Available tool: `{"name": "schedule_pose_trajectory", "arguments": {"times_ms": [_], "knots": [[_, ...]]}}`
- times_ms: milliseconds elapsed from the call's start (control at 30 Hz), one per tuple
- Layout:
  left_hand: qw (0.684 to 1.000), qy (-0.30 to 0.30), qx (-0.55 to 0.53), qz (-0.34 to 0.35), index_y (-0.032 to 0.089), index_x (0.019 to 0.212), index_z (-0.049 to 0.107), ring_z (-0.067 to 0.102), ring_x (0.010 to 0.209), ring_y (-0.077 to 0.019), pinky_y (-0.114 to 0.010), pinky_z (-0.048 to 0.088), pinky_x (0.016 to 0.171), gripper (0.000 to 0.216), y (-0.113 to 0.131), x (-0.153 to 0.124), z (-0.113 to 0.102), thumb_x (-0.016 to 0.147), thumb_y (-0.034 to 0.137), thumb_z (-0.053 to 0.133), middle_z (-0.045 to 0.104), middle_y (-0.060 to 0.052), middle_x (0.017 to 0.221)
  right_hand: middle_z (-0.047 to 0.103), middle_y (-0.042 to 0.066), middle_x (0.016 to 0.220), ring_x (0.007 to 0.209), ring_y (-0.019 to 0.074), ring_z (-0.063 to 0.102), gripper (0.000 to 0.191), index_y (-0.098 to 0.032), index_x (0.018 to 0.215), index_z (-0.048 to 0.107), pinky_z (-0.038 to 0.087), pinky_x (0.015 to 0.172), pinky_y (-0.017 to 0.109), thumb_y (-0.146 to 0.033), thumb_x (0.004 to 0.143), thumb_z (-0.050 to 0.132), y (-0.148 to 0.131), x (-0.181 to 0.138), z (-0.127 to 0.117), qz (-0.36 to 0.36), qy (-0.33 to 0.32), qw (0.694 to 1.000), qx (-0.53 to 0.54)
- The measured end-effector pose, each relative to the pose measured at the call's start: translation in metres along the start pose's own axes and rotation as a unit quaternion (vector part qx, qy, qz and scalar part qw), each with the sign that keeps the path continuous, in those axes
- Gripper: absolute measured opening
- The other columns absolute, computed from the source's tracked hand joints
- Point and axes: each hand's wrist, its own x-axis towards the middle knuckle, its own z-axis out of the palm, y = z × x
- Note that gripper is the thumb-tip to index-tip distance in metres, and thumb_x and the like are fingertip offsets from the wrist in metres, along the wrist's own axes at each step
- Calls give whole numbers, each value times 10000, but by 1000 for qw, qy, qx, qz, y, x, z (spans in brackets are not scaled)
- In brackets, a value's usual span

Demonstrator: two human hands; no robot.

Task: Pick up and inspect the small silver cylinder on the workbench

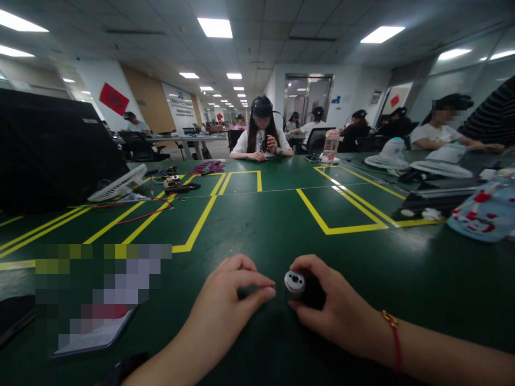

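Person's L hand (pixel 230 289) pinches tiny shiny bit (pixel 274 288), ID unclear; R hand (pixel 336 303) grips short silver-grey metal cylinder (pixel 295 285) by its sides, prob. to leave holed top exposed.

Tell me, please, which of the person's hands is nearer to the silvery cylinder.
The right hand. It holds the silvery cylinder, touching its side; the left hand is to its left, with a gap between.

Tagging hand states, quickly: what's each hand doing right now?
Left hand: pinched shut, apparently on a tiny piece, too small to identify.
Right hand: closed on a metal cylinder.
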Motion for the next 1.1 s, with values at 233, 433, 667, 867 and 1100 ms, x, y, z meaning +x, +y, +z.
{"name": "schedule_pose_trajectory", "arguments": {"times_ms": [233, 433, 667, 867, 1100], "knots": [[999, -33, 35, 11, 348, 978, 766, 588, 918, -251, -370, 446, 791, 201, -6, 1, 19, 813, 252, 704, 665, -17, 935, 598, 14, 1007, 869, 97, 579, 360, -214, 1097, 479, 493, 774, 235, -214, 758, 600, -1, -1, 3, -5, 15, 1000, -24], [998, -14, -47, -44, 313, 1159, 667, 613, 943, -213, -318, 499, 805, 270, -22, -26, -15, 927, 308, 530, 636, -21, 1064, 609, 87, 1066, 931, 172, 621, 460, -186, 1116, 489, 526, 817, 314, -438, 762, 639, 54, -18, -59, 78, 186, 972, -119], [987, 11, -102, -127, 302, 1005, 696, 621, 955, -239, -310, 511, 757, 204, -50, -49, -31, 912, 372, 529, 665, -12, 1016, 639, 119, 933, 733, 238, 655, 480, -244, 1027, 490, 529, 607, 355, -576, 710, 631, 147, -73, -158, 242, 285, 871, -319], [987, 4, -95, -130, 290, 984, 682, 628, 934, -237, -322, 507, 768, 205, -47, -45, -27, 915, 398, 522, 662, -11, 981, 512, 183, 1262, 1207, 395, 450, 728, -179, 1227, 497, 355, 963, 563, -639, 677, 622, 105, -56, -122, 82, 292, 835, -459], [991, -1, -79, -111, 282, 1025, 671, 623, 929, -232, -328, 511, 792, 209, -48, -50, -26, 919, 375, 517, 636, -21, 1019, 604, -7, 1193, 1120, 201, 503, 258, -384, 1107, 652, 330, 975, 440, -411, 869, 555, -3, 7, 1, -122, -51, 960, -246]]}}
